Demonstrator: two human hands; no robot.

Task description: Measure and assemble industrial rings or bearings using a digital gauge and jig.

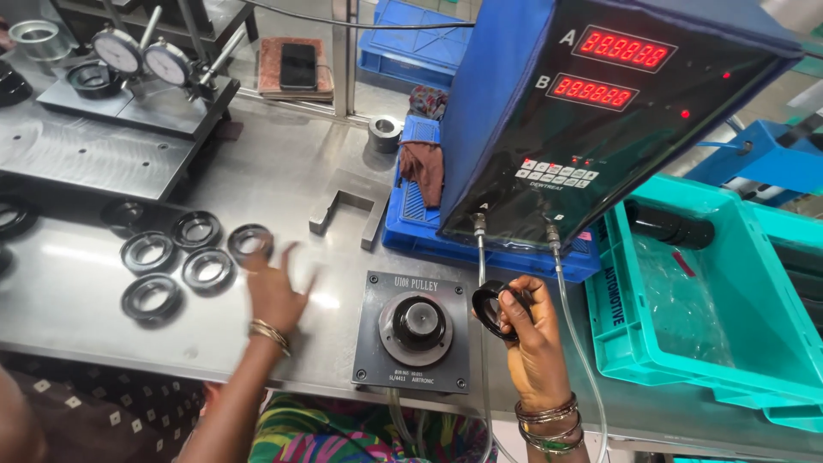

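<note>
Right hand grips a glossy black pulley ring, tilted on edge, its hole facing left toward the gauge fixture. Left hand, fingers spread, blurry, reaches for the rings on the counter.

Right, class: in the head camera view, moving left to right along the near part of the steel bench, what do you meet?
Cluster of black rings → left hand → square gauge fixture → right hand holding a black ring → teal crate.
</note>
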